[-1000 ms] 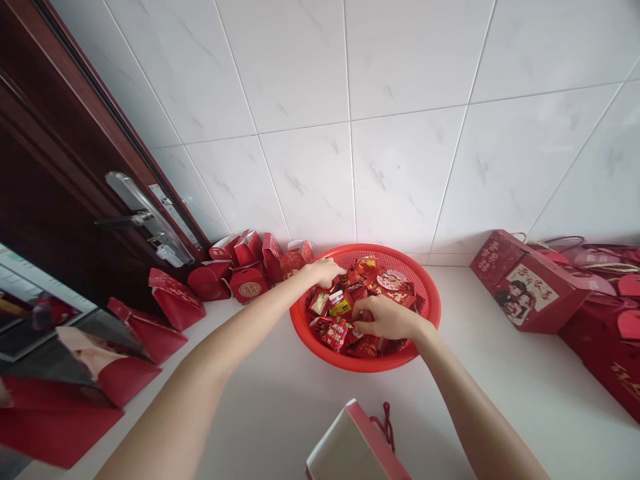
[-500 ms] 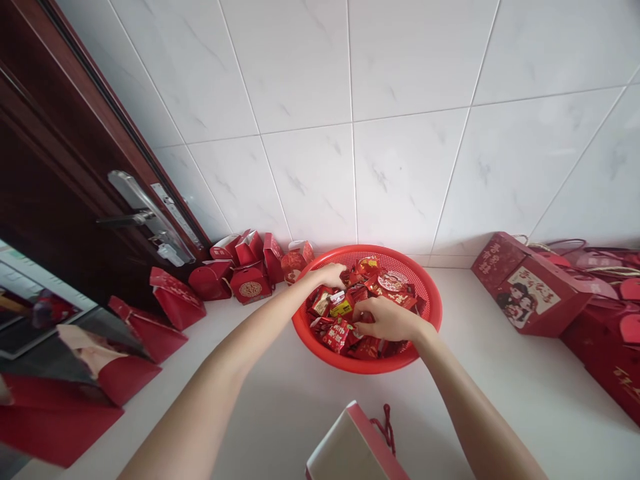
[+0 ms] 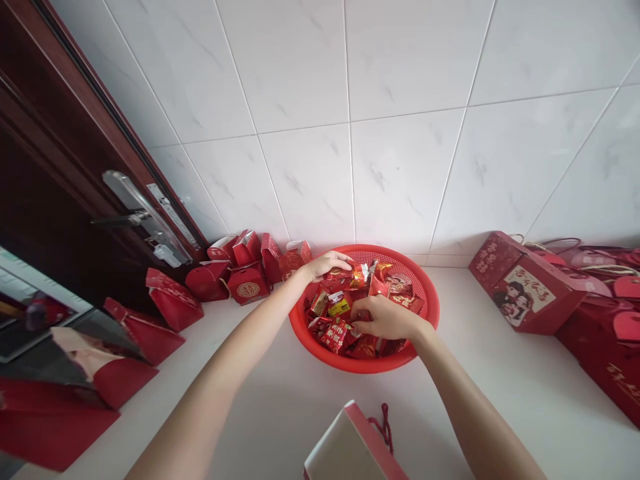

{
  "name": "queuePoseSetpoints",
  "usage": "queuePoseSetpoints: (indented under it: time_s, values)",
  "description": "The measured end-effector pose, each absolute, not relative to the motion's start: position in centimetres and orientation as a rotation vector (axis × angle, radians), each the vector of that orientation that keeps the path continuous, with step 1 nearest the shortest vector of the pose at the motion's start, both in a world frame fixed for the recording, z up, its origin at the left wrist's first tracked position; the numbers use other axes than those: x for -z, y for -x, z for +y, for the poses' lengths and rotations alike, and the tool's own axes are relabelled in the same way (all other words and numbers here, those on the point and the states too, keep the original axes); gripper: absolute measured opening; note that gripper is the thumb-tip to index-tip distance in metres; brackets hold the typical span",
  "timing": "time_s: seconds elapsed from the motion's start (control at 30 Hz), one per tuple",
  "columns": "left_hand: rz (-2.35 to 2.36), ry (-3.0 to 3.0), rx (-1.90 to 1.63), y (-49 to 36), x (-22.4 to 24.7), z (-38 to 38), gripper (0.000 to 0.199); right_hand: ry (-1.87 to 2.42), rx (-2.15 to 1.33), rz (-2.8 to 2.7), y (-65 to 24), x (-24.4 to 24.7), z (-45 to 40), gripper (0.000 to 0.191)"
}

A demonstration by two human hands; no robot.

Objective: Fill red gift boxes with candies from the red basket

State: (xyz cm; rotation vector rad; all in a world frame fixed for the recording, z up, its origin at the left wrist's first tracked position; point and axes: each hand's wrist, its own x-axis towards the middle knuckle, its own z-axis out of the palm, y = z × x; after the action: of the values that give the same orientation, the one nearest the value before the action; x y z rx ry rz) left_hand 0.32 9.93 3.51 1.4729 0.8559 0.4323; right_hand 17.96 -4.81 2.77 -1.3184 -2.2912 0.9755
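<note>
A round red plastic basket with mesh sides holds several shiny red candy packets and a yellow-labelled one. At its far left side, my left hand is closed around red-and-gold candy packets, raised a little above the pile. My right hand reaches in from the right with curled fingers among the packets. Its fingertips are partly hidden, so what they grip does not show. Closest to me stands an open gift box with a pale inside and a dark red cord.
Red paper boxes line the left edge of the white counter, beside a dark door with a metal handle. On the right lie a printed red gift box and red bags with cords. A tiled wall rises behind.
My left hand has come up out of the pile with candy packets in its fingers. My right hand stays nearly in place, while a red packet behind it now stands higher.
</note>
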Motion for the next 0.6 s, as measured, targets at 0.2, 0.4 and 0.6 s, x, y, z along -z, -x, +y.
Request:
queuePoseSetpoints:
  time_s: [0.2,0.4,0.6]
  values:
    - [0.904,-1.498,-0.387,-0.2,-3.3,9.3,0.016,1.272,-0.842,-2.161,-19.8,-3.7,-4.6,0.011]
    - [1.005,-1.602,-0.437,-0.3,-3.0,9.4,0.012,1.441,-0.583,-1.850,-21.8,-3.0,-3.7,0.018]
    - [1.043,-1.741,-0.416,-0.4,-1.9,10.0,0.015,1.528,-0.589,-2.136,-21.4,-1.1,-2.8,0.018]
